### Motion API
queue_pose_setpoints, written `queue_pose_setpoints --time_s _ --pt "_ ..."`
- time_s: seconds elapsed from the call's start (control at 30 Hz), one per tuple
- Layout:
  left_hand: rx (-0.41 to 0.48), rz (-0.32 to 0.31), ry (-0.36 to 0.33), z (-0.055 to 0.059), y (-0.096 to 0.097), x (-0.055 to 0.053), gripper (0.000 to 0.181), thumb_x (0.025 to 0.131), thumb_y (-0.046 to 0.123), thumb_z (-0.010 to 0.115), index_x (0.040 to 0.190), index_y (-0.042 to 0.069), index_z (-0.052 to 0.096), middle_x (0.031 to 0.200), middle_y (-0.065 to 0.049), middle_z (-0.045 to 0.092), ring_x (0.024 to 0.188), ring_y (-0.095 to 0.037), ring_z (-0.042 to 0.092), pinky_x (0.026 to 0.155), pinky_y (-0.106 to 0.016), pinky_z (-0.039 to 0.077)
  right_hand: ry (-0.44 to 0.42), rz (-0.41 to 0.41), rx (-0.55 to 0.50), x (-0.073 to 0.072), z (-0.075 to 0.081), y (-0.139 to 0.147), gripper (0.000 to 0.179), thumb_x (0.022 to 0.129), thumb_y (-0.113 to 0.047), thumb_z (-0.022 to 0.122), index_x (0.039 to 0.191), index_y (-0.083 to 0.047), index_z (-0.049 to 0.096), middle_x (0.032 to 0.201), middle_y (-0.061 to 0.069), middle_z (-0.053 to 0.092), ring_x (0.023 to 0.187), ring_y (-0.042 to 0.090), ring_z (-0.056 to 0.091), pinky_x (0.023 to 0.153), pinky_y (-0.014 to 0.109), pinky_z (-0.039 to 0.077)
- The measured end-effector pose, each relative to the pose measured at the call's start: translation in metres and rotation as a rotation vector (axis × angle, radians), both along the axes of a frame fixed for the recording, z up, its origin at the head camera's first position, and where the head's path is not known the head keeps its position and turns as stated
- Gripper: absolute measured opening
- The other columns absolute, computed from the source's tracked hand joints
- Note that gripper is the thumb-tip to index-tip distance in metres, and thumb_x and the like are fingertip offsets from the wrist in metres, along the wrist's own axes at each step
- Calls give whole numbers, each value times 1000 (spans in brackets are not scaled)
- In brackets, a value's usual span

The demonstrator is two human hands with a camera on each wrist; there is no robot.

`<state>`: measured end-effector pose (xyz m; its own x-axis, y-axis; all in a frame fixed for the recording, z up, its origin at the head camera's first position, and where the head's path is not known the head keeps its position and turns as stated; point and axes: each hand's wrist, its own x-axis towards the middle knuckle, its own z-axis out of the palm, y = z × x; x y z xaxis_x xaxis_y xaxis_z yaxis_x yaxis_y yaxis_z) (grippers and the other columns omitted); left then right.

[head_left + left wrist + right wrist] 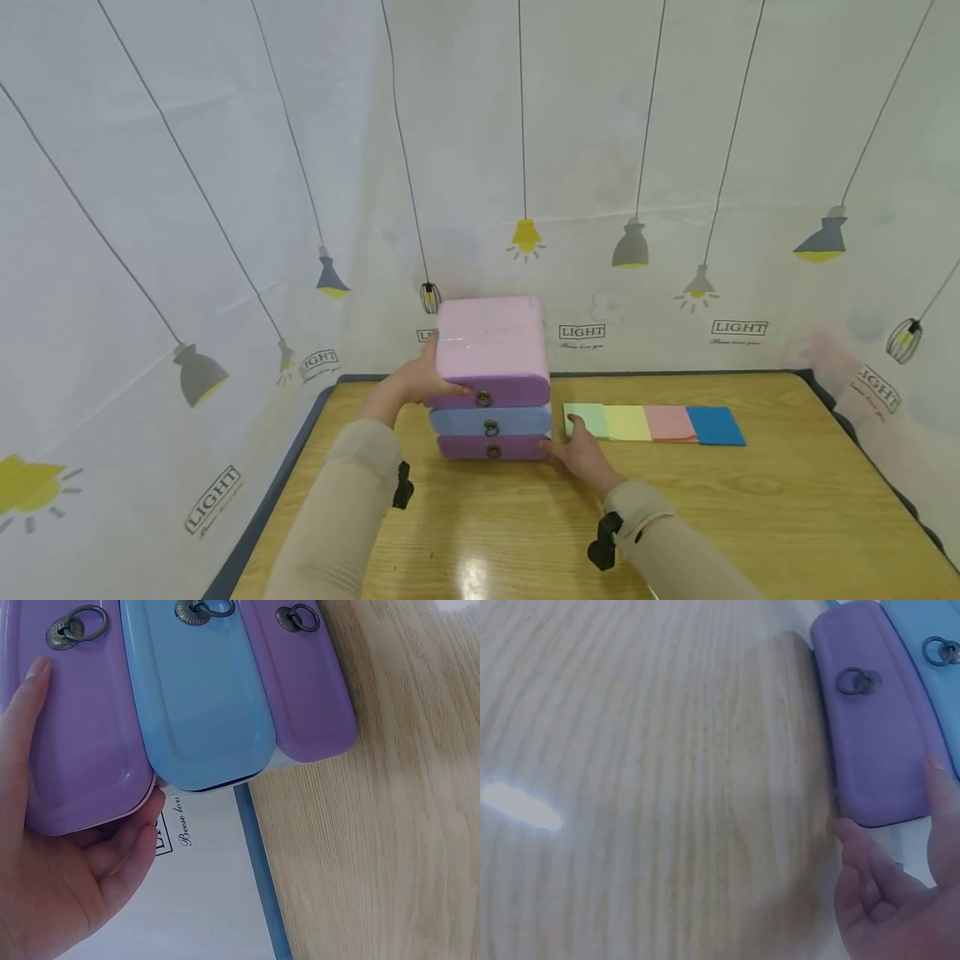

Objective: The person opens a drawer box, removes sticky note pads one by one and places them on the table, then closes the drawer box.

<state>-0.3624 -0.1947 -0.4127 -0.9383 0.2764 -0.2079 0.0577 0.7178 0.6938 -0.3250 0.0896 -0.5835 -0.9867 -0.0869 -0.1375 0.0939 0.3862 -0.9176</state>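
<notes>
A small three-tier drawer box (pixel 491 337) stands on the table, pink on top, with purple, blue and purple drawer fronts bearing metal ring pulls. My left hand (pixel 418 377) grips its upper left side. In the left wrist view, the thumb (pixel 34 697) lies on the top purple front and the other fingers curl round the side. My right hand (pixel 583 454) is at the lower right corner, holding the edge of the bottom purple drawer (pixel 877 742). The right wrist view shows folded fingers beside that corner. A thin dark gap runs along the blue drawer's (pixel 206 697) end.
A row of sticky notes (pixel 628 422) in green, yellow, pink and blue lies right of the box, close to my right hand. Behind the wooden table (pixel 787 492) hangs a white sheet (pixel 465 167) printed with lamps. Dark edging borders the tabletop.
</notes>
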Motion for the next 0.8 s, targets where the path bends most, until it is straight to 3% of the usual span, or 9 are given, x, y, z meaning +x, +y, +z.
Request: queue_pose_setpoints --time_s 0.2,0.37,0.47,0.53,0.63,0.7,0.8 --pt "15 7 -1 4 4 2 134 73 41 84 153 19 -21 152 -29 24 114 -40 54 71 -43 56 12 14 8 6 -3 3 90 92 -39 67 148 10 16 80 10 72 76 23 69 95 49 45" --pt "-15 10 -6 5 5 3 135 74 43 84 152 19 -24 150 -31 27 99 -36 60 68 -43 56 52 41 11 9 3 10 81 94 -38 65 146 9 25 101 19 69 88 26 68 87 46 51" --pt "-102 12 -4 5 4 2 136 74 48 82 151 17 -26 149 -31 30 95 -35 62 75 -45 55 50 54 24 13 13 16 72 94 -37 65 142 8 35 107 19 66 93 29 66 79 41 54" --pt "-191 11 10 6 4 2 136 74 54 80 151 14 -25 149 -30 32 105 -38 60 86 -49 51 51 61 47 16 21 22 67 95 -37 64 140 7 41 105 16 66 92 30 65 75 40 54" --pt "-317 13 57 9 5 2 138 70 65 76 153 10 -21 152 -29 27 127 -43 46 101 -54 40 76 84 108 22 34 33 62 96 -37 63 137 6 46 101 13 65 91 31 63 71 41 53" --pt "-377 23 96 8 6 2 139 67 71 74 154 10 -16 153 -29 26 133 -43 39 103 -58 36 107 92 164 24 40 43 57 96 -37 62 135 3 50 99 11 64 90 29 62 70 41 52" --pt "-439 50 183 5 7 2 141 60 78 73 157 11 -5 152 -27 29 132 -43 39 100 -60 39 158 99 236 25 46 58 52 97 -38 61 131 0 54 100 9 63 90 25 61 71 40 52"
